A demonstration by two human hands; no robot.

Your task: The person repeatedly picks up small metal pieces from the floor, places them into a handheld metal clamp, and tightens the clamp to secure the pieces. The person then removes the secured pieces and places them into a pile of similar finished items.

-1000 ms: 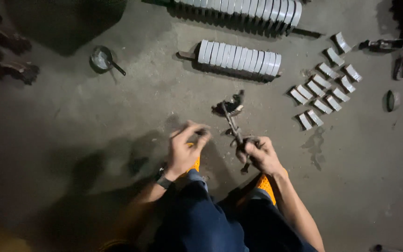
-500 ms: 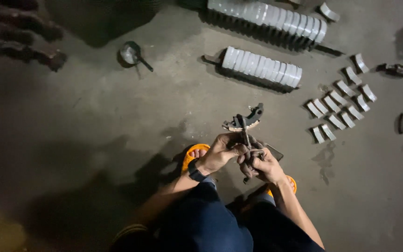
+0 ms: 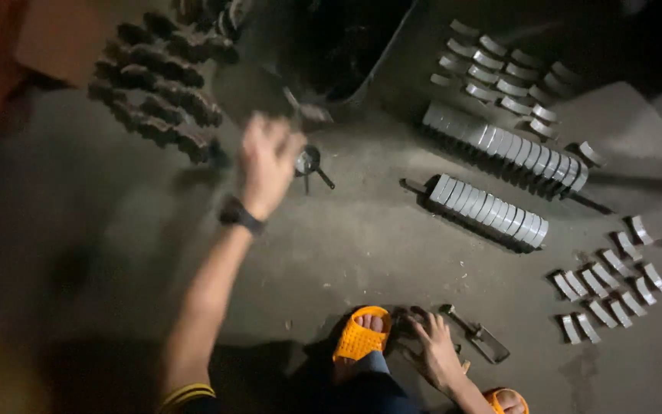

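Grey concrete floor (image 3: 346, 253) carries all items observed. Left hand (image 3: 268, 162) is extended well forward, wrist with a dark watch band (image 3: 240, 215), fingers (image 3: 285, 138) spread open and holding nothing; motion blur prevents finer reading. Small round metal cup with a short handle (image 3: 309, 162) sits just right of that hand, near the fingertips, its handle pointing away toward the lower right. Whether hand and cup touch cannot be told. Left hand is clearly the nearer of the two to the cup.

Right hand (image 3: 436, 351) rests low by the person's orange sandal (image 3: 360, 334), fingers loosely splayed over dark small parts on the floor; no firm grasp is visible. Metal tool (image 3: 475, 334) lies just right of this hand, long axis running diagonally down to the right, apart from the fingers.

Two rows of stacked grey curved shells (image 3: 490, 211) lie well beyond, with loose shells (image 3: 607, 295) at right and dark castings (image 3: 158, 92) at upper left.
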